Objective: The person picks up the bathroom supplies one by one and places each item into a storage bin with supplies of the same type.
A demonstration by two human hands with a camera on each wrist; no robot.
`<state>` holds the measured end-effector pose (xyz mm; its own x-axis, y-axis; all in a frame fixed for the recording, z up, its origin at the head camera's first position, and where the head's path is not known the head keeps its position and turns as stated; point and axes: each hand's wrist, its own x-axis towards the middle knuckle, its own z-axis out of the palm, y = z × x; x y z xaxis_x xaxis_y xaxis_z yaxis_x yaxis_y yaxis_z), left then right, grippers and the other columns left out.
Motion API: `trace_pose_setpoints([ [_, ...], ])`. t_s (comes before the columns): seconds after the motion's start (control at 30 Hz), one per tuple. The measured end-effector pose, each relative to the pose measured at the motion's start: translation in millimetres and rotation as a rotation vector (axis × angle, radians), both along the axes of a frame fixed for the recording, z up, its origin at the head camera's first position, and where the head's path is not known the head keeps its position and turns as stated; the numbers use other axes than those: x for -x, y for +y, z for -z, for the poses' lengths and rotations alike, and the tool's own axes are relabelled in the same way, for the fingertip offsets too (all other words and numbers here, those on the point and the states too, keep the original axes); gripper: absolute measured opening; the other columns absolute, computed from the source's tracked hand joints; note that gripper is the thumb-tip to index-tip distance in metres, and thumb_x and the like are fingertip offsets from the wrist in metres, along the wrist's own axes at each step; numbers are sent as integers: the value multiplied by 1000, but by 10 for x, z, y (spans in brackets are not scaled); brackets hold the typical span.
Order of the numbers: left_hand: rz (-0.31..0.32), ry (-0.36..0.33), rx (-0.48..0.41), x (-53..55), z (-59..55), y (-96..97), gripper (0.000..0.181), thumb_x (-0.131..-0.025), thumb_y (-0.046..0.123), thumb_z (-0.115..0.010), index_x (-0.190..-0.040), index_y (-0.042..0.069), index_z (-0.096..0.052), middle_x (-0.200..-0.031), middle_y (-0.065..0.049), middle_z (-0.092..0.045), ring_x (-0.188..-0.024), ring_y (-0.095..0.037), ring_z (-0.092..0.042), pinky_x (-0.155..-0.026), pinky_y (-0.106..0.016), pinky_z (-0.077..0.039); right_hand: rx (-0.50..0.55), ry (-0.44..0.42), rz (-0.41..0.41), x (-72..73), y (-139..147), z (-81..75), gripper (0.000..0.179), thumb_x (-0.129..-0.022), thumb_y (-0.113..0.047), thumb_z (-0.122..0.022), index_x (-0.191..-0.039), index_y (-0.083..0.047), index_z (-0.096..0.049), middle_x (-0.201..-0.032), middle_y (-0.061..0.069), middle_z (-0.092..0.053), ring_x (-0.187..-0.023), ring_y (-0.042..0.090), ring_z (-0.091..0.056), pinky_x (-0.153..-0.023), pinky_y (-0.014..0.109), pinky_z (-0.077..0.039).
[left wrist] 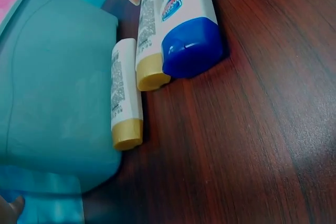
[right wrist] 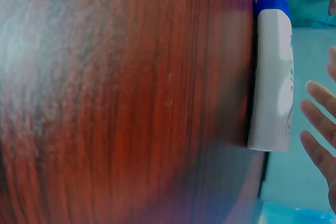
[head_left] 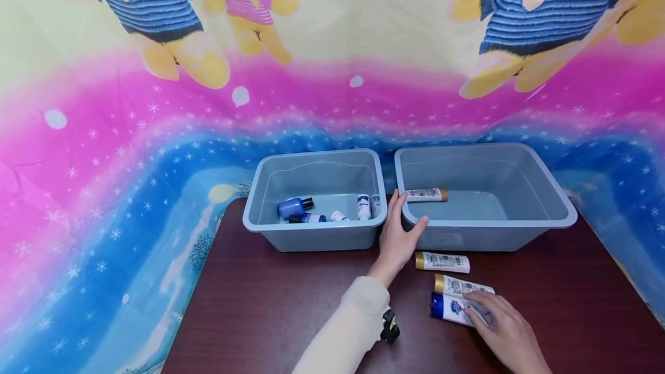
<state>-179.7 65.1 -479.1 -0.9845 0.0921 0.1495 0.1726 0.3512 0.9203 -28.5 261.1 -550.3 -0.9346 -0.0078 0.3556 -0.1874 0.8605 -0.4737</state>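
My left hand [head_left: 399, 242] touches the near left corner of the right grey bin [head_left: 483, 224], its fingers extended along the side and thumb toward the front rim. Over a white bottle with a blue cap [head_left: 451, 308] is my right hand [head_left: 501, 325]. In the right wrist view its spread fingers [right wrist: 319, 116] stand apart from that bottle [right wrist: 273, 77]. Beside the blue-capped bottle lies a white gold-capped bottle [head_left: 459, 285]; a second gold-capped bottle [head_left: 444, 262] lies nearer the bin. The left wrist view shows these three in a row, blue cap [left wrist: 191, 48] rightmost.
Inside the right bin lies another gold-capped bottle [head_left: 427, 194]. The left grey bin [head_left: 314, 227] holds several small bottles, among them a blue one with a black cap [head_left: 292, 207]. Both bins stand at the back of the dark wooden table [head_left: 249, 305], before a patterned cloth [head_left: 322, 97].
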Motion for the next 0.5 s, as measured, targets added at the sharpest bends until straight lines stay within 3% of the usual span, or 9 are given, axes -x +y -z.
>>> trace_pose_setpoints([
  [0.17,21,27,3,27,37,-4,66,-85,56,-55,-142,46,-23,-151,23,-8,-136,-15,-24,-99,-53,-32,-40,-5,-38,8,35,24,34,-70,-20,-80,-100,-24,-67,-101,-8,-63,-95,14,-54,-79,29,-37],
  [0.37,48,47,-27,57,83,1,67,-85,55,-56,-141,46,-22,-151,24,-5,-138,-12,-19,-101,-52,-30,-94,-58,-60,16,52,51,39,-66,-20,-81,-102,-20,-67,-101,-3,-63,-96,19,-56,-78,42,-43],
  [0.5,54,52,-41,83,109,5,66,-84,55,-57,-140,47,-24,-151,24,-6,-138,-11,-19,-101,-51,-30,-113,-64,-67,15,64,75,42,-64,-23,-82,-103,-19,-67,-102,-1,-63,-96,21,-55,-79,45,-42],
])
